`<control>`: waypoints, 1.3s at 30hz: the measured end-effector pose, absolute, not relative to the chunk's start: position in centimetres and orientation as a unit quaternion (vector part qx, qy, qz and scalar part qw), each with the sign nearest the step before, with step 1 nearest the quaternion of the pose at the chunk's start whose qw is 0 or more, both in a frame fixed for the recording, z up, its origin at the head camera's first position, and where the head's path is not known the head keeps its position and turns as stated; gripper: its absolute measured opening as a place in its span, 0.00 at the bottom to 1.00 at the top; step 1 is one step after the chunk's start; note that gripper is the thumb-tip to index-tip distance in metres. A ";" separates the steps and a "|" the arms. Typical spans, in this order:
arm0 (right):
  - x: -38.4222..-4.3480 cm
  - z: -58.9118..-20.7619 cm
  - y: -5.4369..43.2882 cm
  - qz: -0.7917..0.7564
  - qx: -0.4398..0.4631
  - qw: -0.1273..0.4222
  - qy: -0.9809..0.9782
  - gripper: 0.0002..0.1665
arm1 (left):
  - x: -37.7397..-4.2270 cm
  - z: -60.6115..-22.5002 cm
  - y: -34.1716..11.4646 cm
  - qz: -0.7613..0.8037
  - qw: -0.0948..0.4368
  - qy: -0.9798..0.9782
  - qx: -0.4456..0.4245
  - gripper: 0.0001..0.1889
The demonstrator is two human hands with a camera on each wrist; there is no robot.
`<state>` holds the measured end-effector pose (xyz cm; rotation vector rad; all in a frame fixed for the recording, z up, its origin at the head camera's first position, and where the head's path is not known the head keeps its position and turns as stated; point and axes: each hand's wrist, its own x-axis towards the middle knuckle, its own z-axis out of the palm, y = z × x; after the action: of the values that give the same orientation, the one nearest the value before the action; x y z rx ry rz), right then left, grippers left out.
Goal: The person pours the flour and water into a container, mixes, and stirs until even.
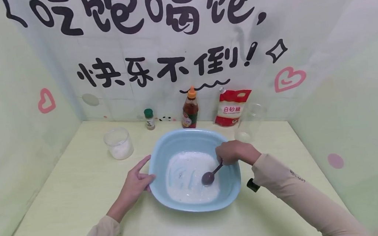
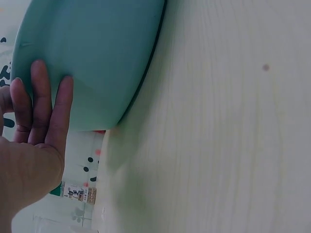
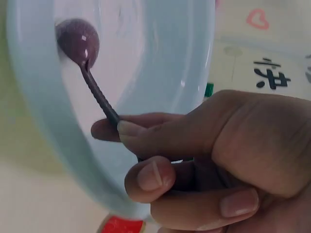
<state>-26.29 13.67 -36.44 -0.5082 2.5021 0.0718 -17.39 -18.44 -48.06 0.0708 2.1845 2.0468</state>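
A light blue basin [image 1: 196, 207] stands in the middle of the table with a white, milky mixture [image 1: 183, 177] spread over its bottom in streaks. My right hand [image 1: 233, 152] reaches over the right rim and holds a dark spoon [image 1: 208, 178], its handle pinched between thumb and forefinger. In the right wrist view the spoon's rounded back [image 3: 80, 41] faces up, low over the mixture. At the basin's left side is my left hand [image 1: 135, 183], its fingertips touching the rim and outer wall. The left wrist view shows these fingers [image 2: 60, 107] nearly straight against the wall.
A clear glass cup [image 1: 117, 142] with white powder stands left of the basin. Behind it are a green-capped shaker [image 1: 149, 121], an orange-capped sauce bottle [image 1: 190, 110], a red-and-white sugar pouch [image 1: 231, 109] and an upright clear glass [image 1: 251, 122]. Printed walls enclose the table.
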 end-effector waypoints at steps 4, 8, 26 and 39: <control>-27.5 -35.8 14.5 0.035 -0.169 0.261 0.950 0.07 | -17.4 -48.1 -18.6 0.685 0.071 0.724 0.024 0.39; -28.3 -35.8 14.3 0.016 -0.151 0.228 0.962 0.11 | -17.4 -48.1 -18.6 0.689 0.073 0.720 0.027 0.39; -26.4 -38.7 7.7 -0.004 -0.285 0.218 0.933 0.11 | -17.3 -47.9 -18.3 0.684 0.074 0.726 0.019 0.40; -24.7 -37.3 12.6 0.048 -0.234 0.291 0.926 0.06 | -17.3 -47.8 -18.3 0.682 0.071 0.727 0.022 0.39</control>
<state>-24.71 12.59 -37.33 -0.6243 2.4700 0.1285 -17.33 -18.34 -47.81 0.0657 2.1872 2.0527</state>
